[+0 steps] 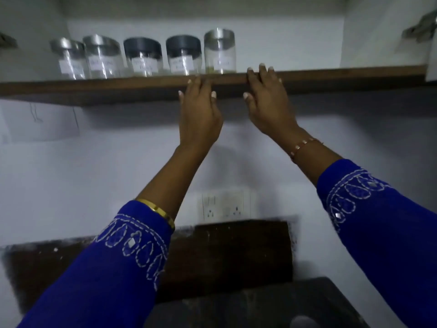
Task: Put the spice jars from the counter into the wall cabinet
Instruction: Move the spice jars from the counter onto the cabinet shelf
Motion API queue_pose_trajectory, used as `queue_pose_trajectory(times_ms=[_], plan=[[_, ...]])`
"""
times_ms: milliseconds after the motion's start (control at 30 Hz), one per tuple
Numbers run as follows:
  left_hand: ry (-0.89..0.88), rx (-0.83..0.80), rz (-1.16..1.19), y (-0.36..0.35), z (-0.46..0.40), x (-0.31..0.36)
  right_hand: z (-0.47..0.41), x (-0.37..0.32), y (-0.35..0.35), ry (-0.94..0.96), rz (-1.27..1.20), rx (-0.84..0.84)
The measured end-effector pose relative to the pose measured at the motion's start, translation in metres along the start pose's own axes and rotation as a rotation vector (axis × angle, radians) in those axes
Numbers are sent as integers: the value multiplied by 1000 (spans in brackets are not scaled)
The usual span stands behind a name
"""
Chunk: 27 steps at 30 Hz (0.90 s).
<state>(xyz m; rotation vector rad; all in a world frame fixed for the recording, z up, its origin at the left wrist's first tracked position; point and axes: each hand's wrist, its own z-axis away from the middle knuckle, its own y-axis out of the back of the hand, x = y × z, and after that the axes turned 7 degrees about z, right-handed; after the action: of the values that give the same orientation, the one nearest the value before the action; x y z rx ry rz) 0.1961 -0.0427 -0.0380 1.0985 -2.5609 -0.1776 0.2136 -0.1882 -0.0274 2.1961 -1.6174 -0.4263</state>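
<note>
Spice jars: five clear jars in a row on the cabinet shelf, left of centre, each with a white label too blurred to read.
First jar (68, 58): far left, silver lid.
Second jar (103, 56): silver lid, just beside the first.
Third jar (143, 56): dark lid.
Fourth jar (183, 54): dark lid.
Fifth jar (220, 51): silver lid, tallest-looking, at the right end of the row, close to the shelf's front edge.
Wall cabinet shelf (354, 75): brown board with a thick front edge, white interior behind; right half bare.
Left hand (199, 112): raised to the shelf's front edge, just below the fourth and fifth jars; fingers relaxed and slightly spread, fingertips at the edge, holding nothing.
Right hand (267, 98): just right of the fifth jar, apart from it; fingers extended with tips resting over the shelf's front edge, holding nothing.
Sleeves: blue with white embroidery; gold bangle (157, 210) on the left wrist, thin bracelet (302, 146) on the right.
Wall below: white socket plate (224, 205) above a dark panel.
Counter (260, 304): dark surface at the bottom.
</note>
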Motion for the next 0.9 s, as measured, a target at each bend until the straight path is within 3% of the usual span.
queue_pose_trajectory(times_ms=[167, 367, 533, 767, 900], plan=[[120, -69, 253, 1, 81, 23, 85, -7, 12, -78, -152, -78], [300, -257, 387, -6, 194, 46, 208, -2, 16, -193, -241, -209], [440, -378, 498, -22, 280, 54, 315, 11, -2, -405, -285, -384], [856, -566, 557, -58, 373, 64, 427, 43, -34, -606, -212, -732], [1163, -591, 615, -78, 403, 72, 458, 64, -51, -643, -246, -878]])
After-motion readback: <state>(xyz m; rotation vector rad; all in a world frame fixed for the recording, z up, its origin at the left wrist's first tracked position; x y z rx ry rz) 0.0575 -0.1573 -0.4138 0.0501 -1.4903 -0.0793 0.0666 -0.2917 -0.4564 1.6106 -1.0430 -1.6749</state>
